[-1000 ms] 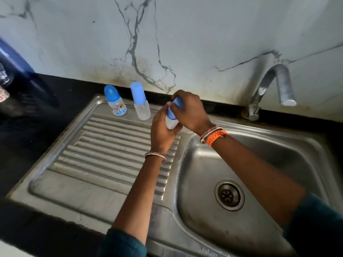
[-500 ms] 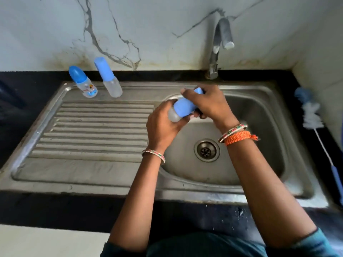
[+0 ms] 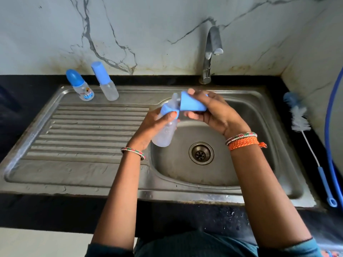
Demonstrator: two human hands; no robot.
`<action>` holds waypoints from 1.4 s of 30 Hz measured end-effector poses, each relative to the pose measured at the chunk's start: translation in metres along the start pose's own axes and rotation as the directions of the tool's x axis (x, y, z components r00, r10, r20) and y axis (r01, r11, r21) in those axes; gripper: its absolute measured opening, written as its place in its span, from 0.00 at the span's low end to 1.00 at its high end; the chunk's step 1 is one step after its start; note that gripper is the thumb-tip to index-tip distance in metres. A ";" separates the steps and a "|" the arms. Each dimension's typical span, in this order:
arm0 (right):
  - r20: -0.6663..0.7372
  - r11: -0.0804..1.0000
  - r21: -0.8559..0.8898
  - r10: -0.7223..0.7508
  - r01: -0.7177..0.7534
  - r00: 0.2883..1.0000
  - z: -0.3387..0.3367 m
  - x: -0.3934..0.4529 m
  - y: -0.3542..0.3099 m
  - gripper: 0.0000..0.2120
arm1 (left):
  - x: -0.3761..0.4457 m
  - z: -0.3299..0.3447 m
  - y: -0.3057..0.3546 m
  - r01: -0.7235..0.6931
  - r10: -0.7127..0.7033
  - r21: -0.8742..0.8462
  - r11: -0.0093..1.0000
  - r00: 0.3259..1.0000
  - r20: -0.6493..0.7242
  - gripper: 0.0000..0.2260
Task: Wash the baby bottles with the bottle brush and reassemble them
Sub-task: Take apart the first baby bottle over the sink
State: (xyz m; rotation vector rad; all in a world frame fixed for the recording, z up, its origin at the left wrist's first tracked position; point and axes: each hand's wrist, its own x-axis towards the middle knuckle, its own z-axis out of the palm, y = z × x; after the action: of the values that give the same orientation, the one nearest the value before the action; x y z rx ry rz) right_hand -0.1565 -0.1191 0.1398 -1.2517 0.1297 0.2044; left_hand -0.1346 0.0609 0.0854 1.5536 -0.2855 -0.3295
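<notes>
Over the sink basin (image 3: 259, 164), my left hand (image 3: 148, 127) grips a clear baby bottle (image 3: 164, 135) with a blue collar. The bottle is tilted, its teat end pointing up and away from me. My right hand (image 3: 211, 112) holds the bottle's blue cap (image 3: 191, 104), which is off the bottle and just right of the teat. Two more capped bottles stand at the back of the drainboard: a short printed bottle (image 3: 81, 88) and a taller clear bottle (image 3: 107, 84). The bottle brush (image 3: 304, 130) lies on the counter to the right of the sink.
The tap (image 3: 211, 51) stands behind the basin with no water running. The ribbed steel drainboard (image 3: 83, 136) lies to the left. A drain (image 3: 201, 153) sits in the basin's middle. Black counter (image 3: 37, 210) surrounds the sink. A blue-rimmed object (image 3: 332, 108) stands at the far right edge.
The bottle came from the drainboard's back to over the basin. My right hand has pulled the blue cap off the bottle. The camera view shifted right.
</notes>
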 end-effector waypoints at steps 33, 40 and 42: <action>-0.475 -0.310 -0.861 0.206 -0.404 0.855 -0.156 -0.001 0.159 0.18 | 0.023 0.043 -0.079 0.231 -0.266 0.269 0.935 0.959 0.100 0.17; -0.443 0.022 -0.893 0.131 -0.450 0.887 -0.123 0.011 0.072 0.30 | 0.022 0.049 -0.073 0.182 -0.230 0.358 0.916 0.968 0.097 0.11; -0.298 0.482 -0.792 0.232 -0.375 0.926 -0.099 0.011 0.047 0.23 | 0.024 0.053 -0.071 0.109 -0.147 0.408 0.906 0.987 0.062 0.19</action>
State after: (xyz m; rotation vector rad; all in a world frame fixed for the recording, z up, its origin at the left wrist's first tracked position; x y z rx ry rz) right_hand -0.1551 -0.1986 0.0637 -2.2401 0.4326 0.5318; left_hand -0.1347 0.0034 0.0137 1.9747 -0.3386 -0.4683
